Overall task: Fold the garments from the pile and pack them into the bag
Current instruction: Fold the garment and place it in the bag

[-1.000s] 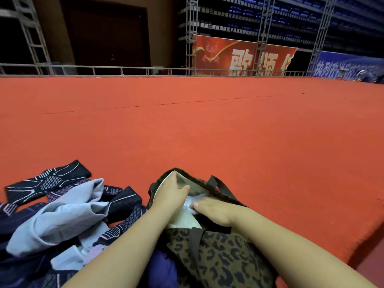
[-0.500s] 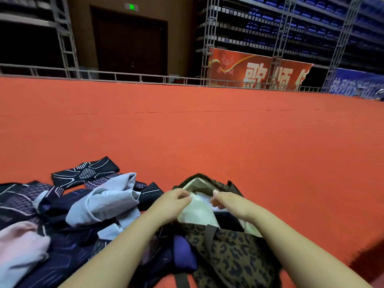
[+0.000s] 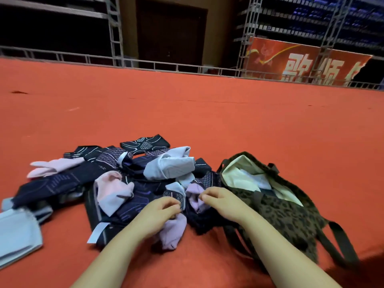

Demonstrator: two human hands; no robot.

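Garments [image 3: 116, 183] await folding: both hands, left [image 3: 161, 210] and right [image 3: 220, 199], pinch the next piece; lift it clear.

Carpet [image 3: 228, 121] is evenly lit, background pretty dark, near edges blurry, and the railing [image 3: 145, 64] bows from wide-angle distortion.

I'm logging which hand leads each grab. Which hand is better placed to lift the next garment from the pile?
Probably the left hand: it sits over the pile, fingers on dark fabric. The right hand lies nearer the leopard bag.
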